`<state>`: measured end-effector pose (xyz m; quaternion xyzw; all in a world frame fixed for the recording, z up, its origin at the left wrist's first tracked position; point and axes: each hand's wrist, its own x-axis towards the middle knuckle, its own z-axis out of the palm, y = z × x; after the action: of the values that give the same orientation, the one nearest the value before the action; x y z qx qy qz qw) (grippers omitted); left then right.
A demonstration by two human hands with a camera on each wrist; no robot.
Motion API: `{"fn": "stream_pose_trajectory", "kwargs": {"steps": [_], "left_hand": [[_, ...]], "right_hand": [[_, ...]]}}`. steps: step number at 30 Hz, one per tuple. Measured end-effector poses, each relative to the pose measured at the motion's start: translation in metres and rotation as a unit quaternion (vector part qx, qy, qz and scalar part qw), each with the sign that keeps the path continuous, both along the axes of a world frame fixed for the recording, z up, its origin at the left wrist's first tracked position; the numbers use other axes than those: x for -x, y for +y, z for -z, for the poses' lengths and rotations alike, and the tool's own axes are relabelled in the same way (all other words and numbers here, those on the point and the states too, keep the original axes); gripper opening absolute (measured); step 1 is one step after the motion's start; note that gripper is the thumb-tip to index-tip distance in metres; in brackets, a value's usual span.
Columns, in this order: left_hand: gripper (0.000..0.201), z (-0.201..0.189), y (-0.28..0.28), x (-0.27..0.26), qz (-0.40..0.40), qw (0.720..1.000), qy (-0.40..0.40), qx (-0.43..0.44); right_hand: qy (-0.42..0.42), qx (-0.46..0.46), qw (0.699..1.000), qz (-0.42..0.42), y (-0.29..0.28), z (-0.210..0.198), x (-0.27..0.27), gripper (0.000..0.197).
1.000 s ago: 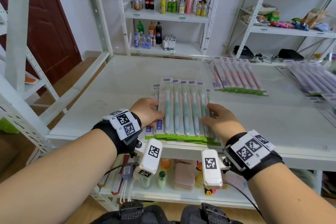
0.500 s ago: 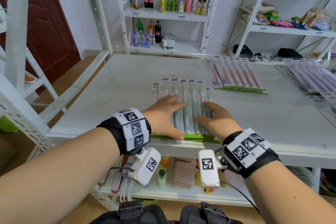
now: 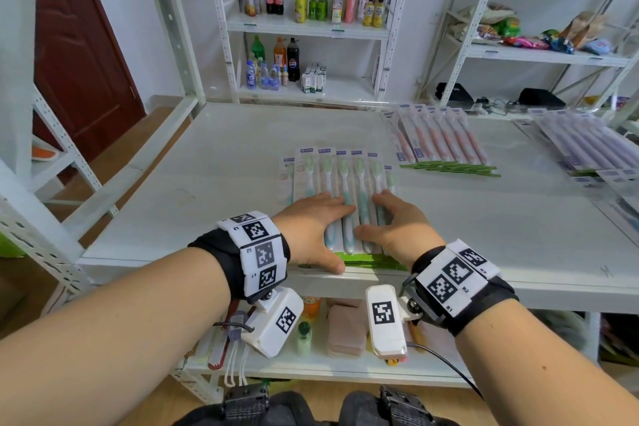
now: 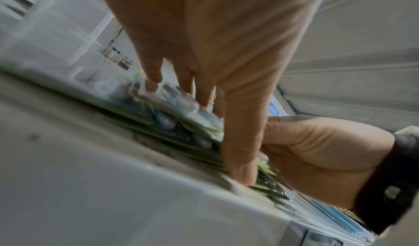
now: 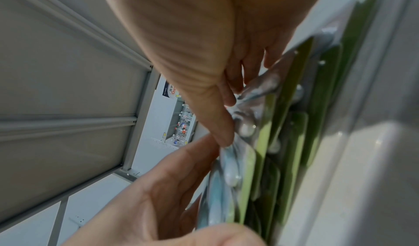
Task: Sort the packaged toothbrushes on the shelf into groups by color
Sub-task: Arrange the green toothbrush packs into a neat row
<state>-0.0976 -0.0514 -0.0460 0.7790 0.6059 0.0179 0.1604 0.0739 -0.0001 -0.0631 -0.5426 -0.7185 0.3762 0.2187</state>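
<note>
Both flat and spread, left hand [image 3: 313,225] and right hand [image 3: 397,228] pressing on the teal toothbrush packs [image 3: 345,183] fanned at the shelf [image 3: 207,183] front edge. Slick overlapping blisters, so probably easy to shove one off the lip or skew the row

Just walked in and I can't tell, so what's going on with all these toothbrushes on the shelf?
A person is sorting packaged toothbrushes by color on a white shelf. Both the left hand and the right hand lie flat on the green pack group at the front edge, fingers straight, pressing rather than gripping. A pink group sits farther back to the right, and a purple group lies at the far right. The three colors look separated already.
</note>
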Motion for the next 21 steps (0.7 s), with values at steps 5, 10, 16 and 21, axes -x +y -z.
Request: {"fn": "stream_pose_trajectory", "kwargs": {"steps": [5,10,16,21], "left_hand": [[0.100,0.000,0.000,0.000,-0.003,1.000,-0.002,0.003],[0.102,-0.003,-0.002,0.001,-0.023,0.999,-0.021,-0.008],[0.068,-0.005,-0.010,0.021,-0.238,0.940,-0.240,-0.038],[0.052,0.005,-0.015,0.024,-0.277,0.902,-0.330,-0.007]], "right_hand": [[0.009,0.004,1.000,0.002,-0.001,-0.001,0.000,0.079],[0.016,-0.002,1.000,0.012,-0.003,-0.005,-0.003,0.076],[0.058,0.024,0.997,0.033,-0.008,-0.004,-0.017,0.065],[0.068,0.034,0.997,0.033,-0.008,-0.001,-0.020,0.066]]}}
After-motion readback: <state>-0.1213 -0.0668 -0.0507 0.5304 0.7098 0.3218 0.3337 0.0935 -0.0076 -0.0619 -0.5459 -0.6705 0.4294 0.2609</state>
